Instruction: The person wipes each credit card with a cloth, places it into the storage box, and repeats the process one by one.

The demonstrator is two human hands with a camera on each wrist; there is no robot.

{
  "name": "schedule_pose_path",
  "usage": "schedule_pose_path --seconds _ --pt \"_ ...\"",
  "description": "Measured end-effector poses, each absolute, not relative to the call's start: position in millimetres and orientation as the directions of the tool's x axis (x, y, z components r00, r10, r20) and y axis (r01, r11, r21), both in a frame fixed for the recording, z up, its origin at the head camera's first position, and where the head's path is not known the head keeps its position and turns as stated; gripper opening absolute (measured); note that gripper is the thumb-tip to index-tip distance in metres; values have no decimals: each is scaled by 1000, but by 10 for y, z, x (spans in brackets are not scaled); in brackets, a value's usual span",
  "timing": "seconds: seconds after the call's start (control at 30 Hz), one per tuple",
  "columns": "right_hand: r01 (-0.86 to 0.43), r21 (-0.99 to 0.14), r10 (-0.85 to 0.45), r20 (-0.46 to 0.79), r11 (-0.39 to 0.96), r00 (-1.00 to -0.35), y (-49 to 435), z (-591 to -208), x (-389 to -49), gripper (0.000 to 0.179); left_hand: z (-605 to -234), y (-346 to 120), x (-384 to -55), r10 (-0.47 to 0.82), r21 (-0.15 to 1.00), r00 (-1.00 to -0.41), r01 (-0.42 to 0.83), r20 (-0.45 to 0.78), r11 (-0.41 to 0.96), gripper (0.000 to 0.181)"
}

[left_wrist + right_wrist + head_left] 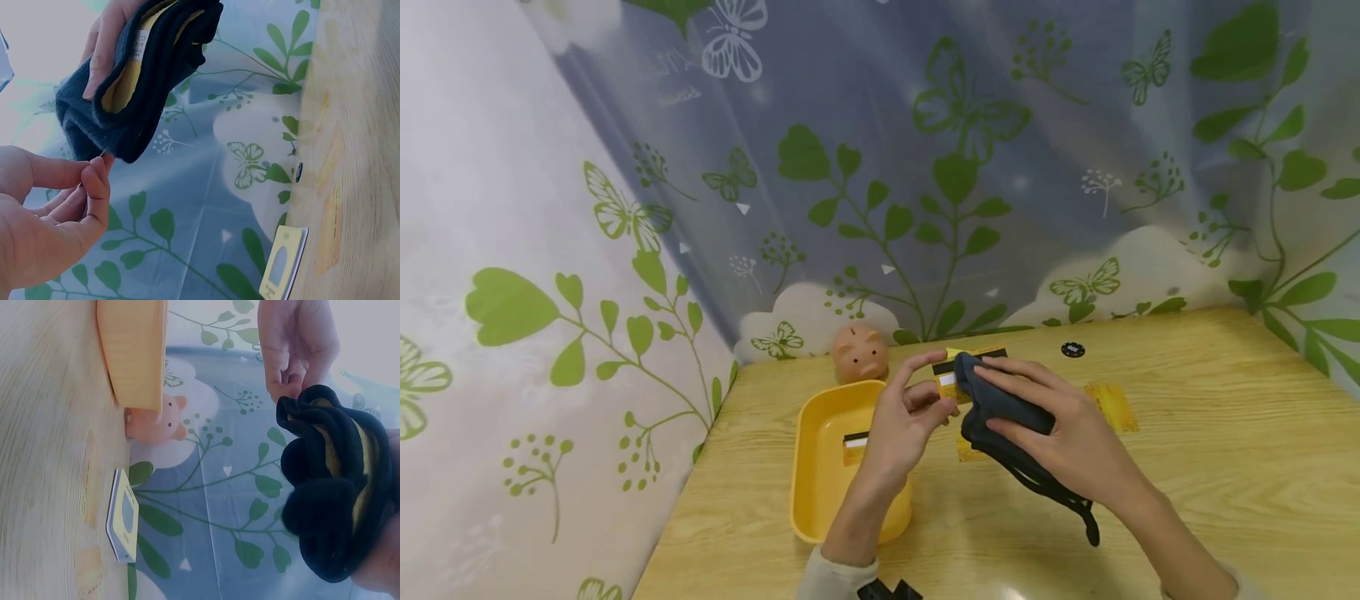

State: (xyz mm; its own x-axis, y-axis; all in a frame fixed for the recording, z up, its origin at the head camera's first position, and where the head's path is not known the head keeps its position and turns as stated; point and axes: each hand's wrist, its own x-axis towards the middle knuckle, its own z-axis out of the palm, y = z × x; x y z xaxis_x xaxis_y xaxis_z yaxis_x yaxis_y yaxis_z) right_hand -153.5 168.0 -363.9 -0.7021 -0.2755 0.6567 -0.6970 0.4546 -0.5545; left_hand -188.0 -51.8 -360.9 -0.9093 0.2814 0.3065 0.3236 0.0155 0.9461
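Observation:
In the head view my left hand pinches a yellow bank-style card with a black stripe and white strip. The card reaches behind a dark blue cloth pouch, which my right hand grips from the right, its black cord hanging down. In the left wrist view the left hand has thumb and fingertips together right by the edge of the pouch; the card is nearly edge-on there. Yellow shows between the folds of the pouch in the right wrist view.
A yellow tray stands at left, with another striped card inside. Behind it sits a pink piggy bank. Yellow cards and a black chip lie on the table. A small yellow box or booklet stands near the curtain.

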Motion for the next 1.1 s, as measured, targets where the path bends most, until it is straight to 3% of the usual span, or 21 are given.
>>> schedule_pose_path --seconds 0.53,1.1 --pt "-651 -539 -192 672 535 -715 1909 -3603 -1538 69 -3578 -766 -1883 248 954 -922 298 296 -31 54" --pt "-605 -554 -109 680 572 -725 2117 -3562 -1522 70 -3607 -1280 -1981 160 949 -942 309 296 64 54"
